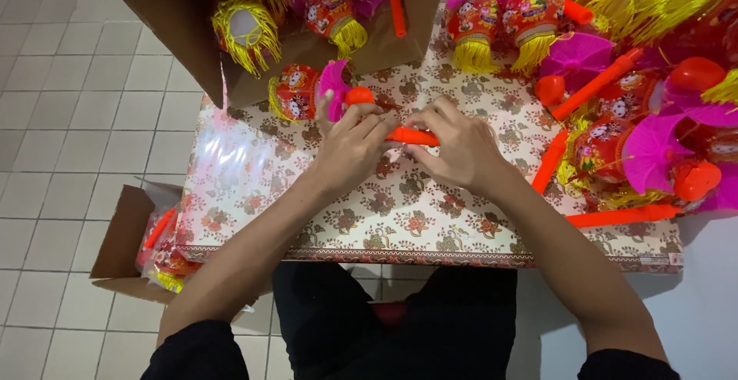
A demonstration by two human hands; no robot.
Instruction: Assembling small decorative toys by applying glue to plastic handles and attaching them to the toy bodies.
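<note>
Both hands meet at table centre: left hand (pixel 355 143) and right hand (pixel 453 146) pinch one orange stick (pixel 411 136) from either end, steadying it. Attached lantern toy (pixel 307 92) lies at 11 o'clock; open cardboard box (pixel 177 19) beyond, lantern pile (pixel 638 80) at 2 o'clock, within reach.

Both hands meet near the middle of the floral-patterned tabletop (pixel 400 219); the left hand (pixel 350 149) and right hand (pixel 457 146) close their fingers (pixel 377 122) on an orange stick (pixel 411 136) attached to a red lantern toy (pixel 307 92); more lanterns (pixel 615 142) crowd the right edge; a cardboard box (pixel 184 19) sits at the far-left corner.
</note>
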